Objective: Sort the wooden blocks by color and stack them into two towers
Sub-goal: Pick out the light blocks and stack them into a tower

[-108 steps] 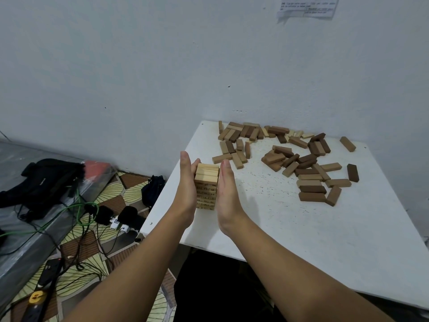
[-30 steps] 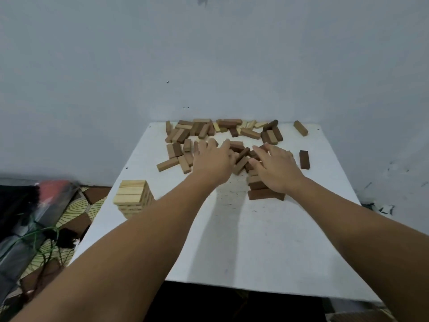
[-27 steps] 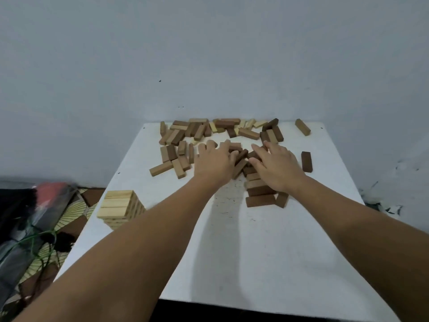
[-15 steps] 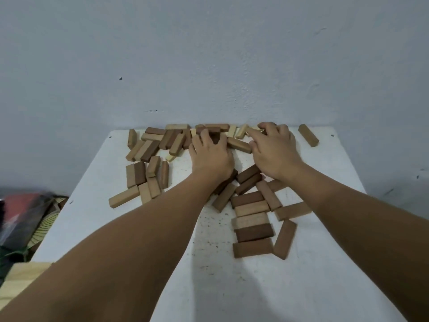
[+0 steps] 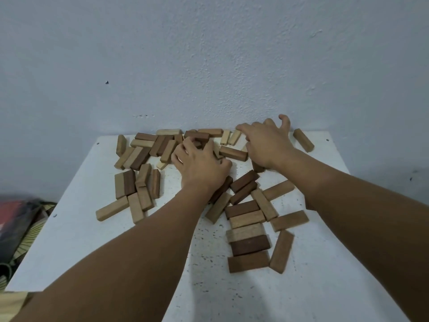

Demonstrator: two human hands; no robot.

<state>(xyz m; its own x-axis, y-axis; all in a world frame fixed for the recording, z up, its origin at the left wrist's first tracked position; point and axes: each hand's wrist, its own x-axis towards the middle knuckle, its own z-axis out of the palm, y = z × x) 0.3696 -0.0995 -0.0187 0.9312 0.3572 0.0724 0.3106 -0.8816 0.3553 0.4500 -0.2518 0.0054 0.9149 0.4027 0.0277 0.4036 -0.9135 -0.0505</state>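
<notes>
Loose wooden blocks, light and dark brown, lie scattered over the far half of the white table [image 5: 88,242]. My left hand [image 5: 200,166] is on the middle of the pile, its fingers bent down over dark blocks [image 5: 197,136]; the palm hides whether it grips one. Near the wall, my right hand [image 5: 267,145] reaches across the blocks with fingers spread, the index tip by two pale blocks [image 5: 229,137]. A row of flat-lying blocks [image 5: 248,238] sits nearer me. The top corner of the light block tower [image 5: 10,304] shows at the bottom left edge.
The wall stands directly behind the table's far edge. One single block [image 5: 303,140] lies at the back right corner. A cluster of mostly light blocks [image 5: 137,189] lies left of my left arm. Bags and a patterned floor [image 5: 21,219] are below the table's left edge.
The camera has moved closer to the pile since half a second ago. My right hand has reached further back toward the wall and spread its fingers. The left hand stays on the pile's middle.
</notes>
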